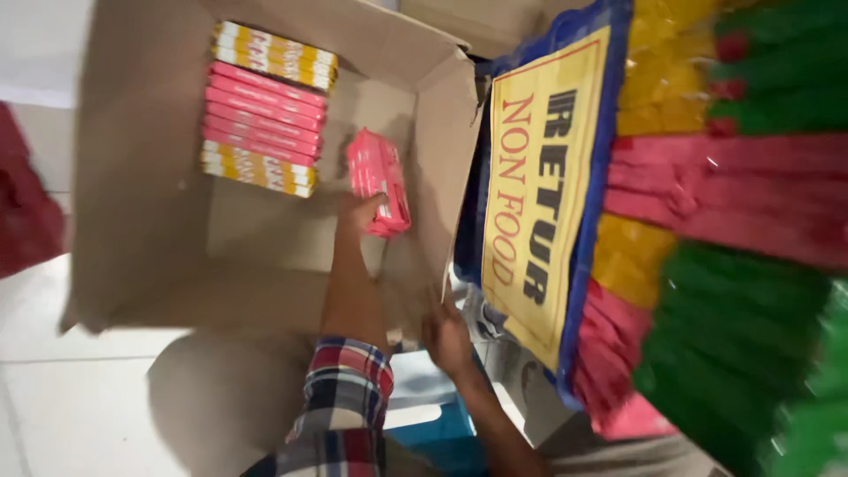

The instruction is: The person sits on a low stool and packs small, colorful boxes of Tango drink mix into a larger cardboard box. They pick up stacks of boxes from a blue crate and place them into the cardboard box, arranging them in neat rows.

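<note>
Pink pack [378,181] is pinched by left hand [360,212], long axis toward carton [141,221] far wall; pink-yellow boxes [265,110] stacked at far-left corner. Right hand [446,336] spread on carton edge.

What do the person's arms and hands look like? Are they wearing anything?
Both hands are bare, with no gloves. The left hand comes out of a rolled-up sleeve with a checked pattern in red, dark blue and white, which ends near the elbow, so the forearm is uncovered. The right hand also has an uncovered forearm; no sleeve shows on that arm in this view. No ring, watch or bracelet can be made out.
</note>
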